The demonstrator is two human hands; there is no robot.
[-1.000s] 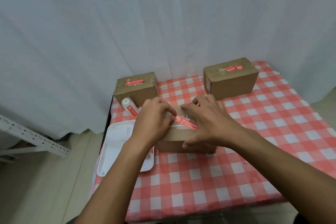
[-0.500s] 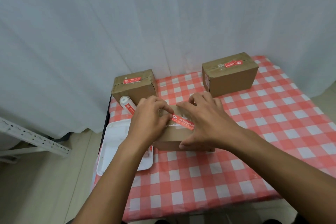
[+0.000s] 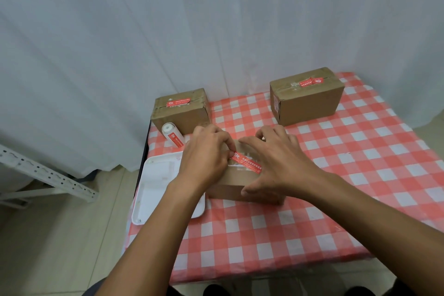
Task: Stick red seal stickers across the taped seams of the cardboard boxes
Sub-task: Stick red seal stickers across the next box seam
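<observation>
three cardboard boxes, three red seal stickers, one sticker roll, one white tray, two hands

White curtain behind – pale floor, grey perforated metal frame at left

Matt brown cardboard box, glossy red sticker, smooth white plastic tray

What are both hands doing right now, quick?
Left hand: fingers curled, pinching the left end of the red seal sticker on the near box.
Right hand: open, fingers spread, resting on that box.
</observation>
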